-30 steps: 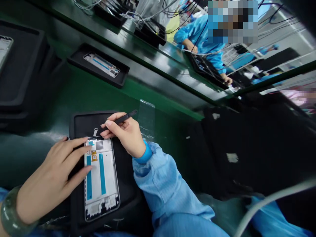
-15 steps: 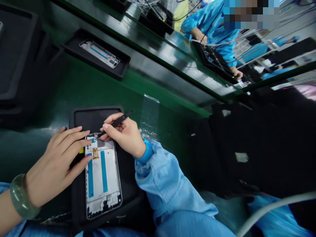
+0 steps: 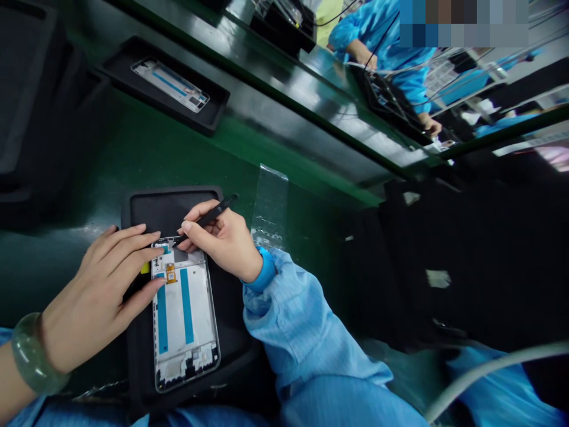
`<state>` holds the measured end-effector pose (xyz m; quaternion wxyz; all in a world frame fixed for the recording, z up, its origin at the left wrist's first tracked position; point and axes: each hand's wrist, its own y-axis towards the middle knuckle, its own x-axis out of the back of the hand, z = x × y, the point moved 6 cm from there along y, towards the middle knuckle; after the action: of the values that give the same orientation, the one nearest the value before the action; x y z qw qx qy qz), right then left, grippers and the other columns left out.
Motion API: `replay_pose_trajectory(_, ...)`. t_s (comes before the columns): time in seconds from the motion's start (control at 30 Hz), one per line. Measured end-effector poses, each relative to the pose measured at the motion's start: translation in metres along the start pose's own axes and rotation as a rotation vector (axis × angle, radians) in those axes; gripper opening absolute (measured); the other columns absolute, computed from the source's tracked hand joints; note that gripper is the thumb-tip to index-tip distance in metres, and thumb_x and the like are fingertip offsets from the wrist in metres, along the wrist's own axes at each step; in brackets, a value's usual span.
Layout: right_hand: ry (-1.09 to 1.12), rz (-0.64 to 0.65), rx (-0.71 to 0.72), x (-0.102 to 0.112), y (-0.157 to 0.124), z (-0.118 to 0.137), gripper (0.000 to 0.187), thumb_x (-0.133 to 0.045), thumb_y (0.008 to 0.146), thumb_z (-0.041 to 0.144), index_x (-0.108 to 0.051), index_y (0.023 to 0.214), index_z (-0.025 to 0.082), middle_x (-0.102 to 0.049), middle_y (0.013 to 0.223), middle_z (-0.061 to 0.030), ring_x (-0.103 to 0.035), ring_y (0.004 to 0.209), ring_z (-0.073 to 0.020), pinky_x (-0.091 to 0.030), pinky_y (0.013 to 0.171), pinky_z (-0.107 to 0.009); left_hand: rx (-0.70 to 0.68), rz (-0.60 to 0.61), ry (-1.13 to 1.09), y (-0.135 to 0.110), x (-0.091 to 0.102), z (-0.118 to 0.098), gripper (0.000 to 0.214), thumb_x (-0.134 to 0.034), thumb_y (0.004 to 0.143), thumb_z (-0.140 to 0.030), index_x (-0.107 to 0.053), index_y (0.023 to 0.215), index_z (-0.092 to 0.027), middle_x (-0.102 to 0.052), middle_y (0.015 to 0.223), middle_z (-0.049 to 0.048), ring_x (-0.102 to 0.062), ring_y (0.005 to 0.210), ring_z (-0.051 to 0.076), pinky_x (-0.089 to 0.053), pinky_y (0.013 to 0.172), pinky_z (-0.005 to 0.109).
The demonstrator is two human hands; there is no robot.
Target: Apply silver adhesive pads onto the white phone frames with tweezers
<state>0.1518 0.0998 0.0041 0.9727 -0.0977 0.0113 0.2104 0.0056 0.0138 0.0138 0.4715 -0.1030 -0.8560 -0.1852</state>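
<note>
A silver phone mid-frame (image 3: 200,314) with two blue strips lies face down in a black tray (image 3: 171,206). On its upper part sits a small orange flex cable (image 3: 171,274). My left hand (image 3: 109,279) rests along the frame's left edge, fingers outstretched, fingertips touching the upper left. My right hand (image 3: 217,237) is closed around a slim black pen-like tool (image 3: 217,210), held at a slant. The tool's tip meets the top end of the frame. Exactly what lies under the tip is too small to make out.
Another phone frame (image 3: 171,86) lies in a second black tray (image 3: 217,115) further back. A clear plastic film (image 3: 269,201) is on the green table (image 3: 311,231). Black trays (image 3: 26,107) are stacked at left. Across the bench, a person in blue sleeves (image 3: 380,35) works.
The view has shifted slightly, so the far tray appears higher. Both hands keep their places on the phone frame, and the tool's tip stays at its top end.
</note>
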Motion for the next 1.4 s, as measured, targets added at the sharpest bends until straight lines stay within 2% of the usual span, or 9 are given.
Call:
replay_pose_trajectory(0.33, -0.062, 0.011, 0.036, 0.000, 0.001, -0.003, 0.027, -0.070, 0.077, 0.041, -0.055, 0.086, 0.020, -0.062, 0.070, 0.0034, -0.069, 0.061, -0.0123, -0.058, 0.057, -0.022, -0.049, -0.010, 0.040, 0.003, 0.001, -0.004, 0.035, -0.050, 0.091, -0.034, -0.055, 0.124, -0.027, -0.056, 0.129, 0.0076, -0.046, 0.127, 0.029, -0.037, 0.109, 0.055)
replay_pose_trajectory(0.73, -0.284, 0.116, 0.176, -0.002, -0.003, 0.007, 0.018, -0.062, 0.085, 0.037, -0.055, 0.092, 0.021, -0.063, 0.081, 0.0010, -0.070, 0.072, -0.0128, -0.056, 0.064, -0.023, -0.063, 0.027, 0.150, 0.005, -0.001, -0.011, 0.036, -0.046, 0.091, -0.034, -0.055, 0.124, -0.021, -0.056, 0.124, 0.0114, -0.050, 0.119, 0.031, -0.036, 0.106, 0.057)
replay_pose_trajectory(1.0, -0.184, 0.087, 0.148, -0.001, -0.001, 0.003, 0.022, -0.066, 0.082, 0.036, -0.054, 0.090, 0.019, -0.063, 0.074, 0.0026, -0.070, 0.066, -0.0123, -0.056, 0.062, -0.022, -0.039, -0.007, 0.119, 0.003, -0.001, -0.008, 0.033, -0.047, 0.092, -0.037, -0.054, 0.114, -0.014, -0.059, 0.122, 0.0129, -0.050, 0.121, 0.029, -0.035, 0.109, 0.053)
replay_pose_trajectory(1.17, -0.181, 0.102, 0.150, -0.002, -0.001, 0.004, 0.020, -0.065, 0.083, 0.035, -0.054, 0.090, 0.019, -0.063, 0.077, 0.0021, -0.070, 0.067, -0.0118, -0.056, 0.063, -0.022, -0.054, 0.003, 0.123, 0.003, -0.001, -0.009, 0.034, -0.047, 0.092, -0.035, -0.055, 0.120, -0.017, -0.058, 0.124, 0.0119, -0.050, 0.121, 0.030, -0.036, 0.107, 0.054)
replay_pose_trajectory(1.27, -0.256, 0.113, 0.206, -0.003, -0.002, 0.008, 0.017, -0.063, 0.085, 0.032, -0.055, 0.091, 0.019, -0.063, 0.080, 0.0015, -0.069, 0.069, -0.0110, -0.056, 0.065, -0.022, -0.085, -0.008, 0.155, 0.004, 0.002, -0.011, 0.035, -0.047, 0.091, -0.032, -0.056, 0.123, -0.020, -0.057, 0.125, 0.0122, -0.051, 0.119, 0.030, -0.039, 0.104, 0.054)
replay_pose_trajectory(1.4, -0.441, 0.100, 0.313, -0.006, -0.008, 0.016, 0.011, -0.060, 0.086, 0.027, -0.057, 0.092, 0.019, -0.065, 0.090, -0.0020, -0.067, 0.074, -0.0113, -0.056, 0.067, -0.023, -0.143, 0.011, 0.284, 0.005, 0.003, -0.021, 0.038, -0.042, 0.093, -0.030, -0.057, 0.123, -0.013, -0.058, 0.122, 0.0175, -0.052, 0.116, 0.035, -0.044, 0.095, 0.056)
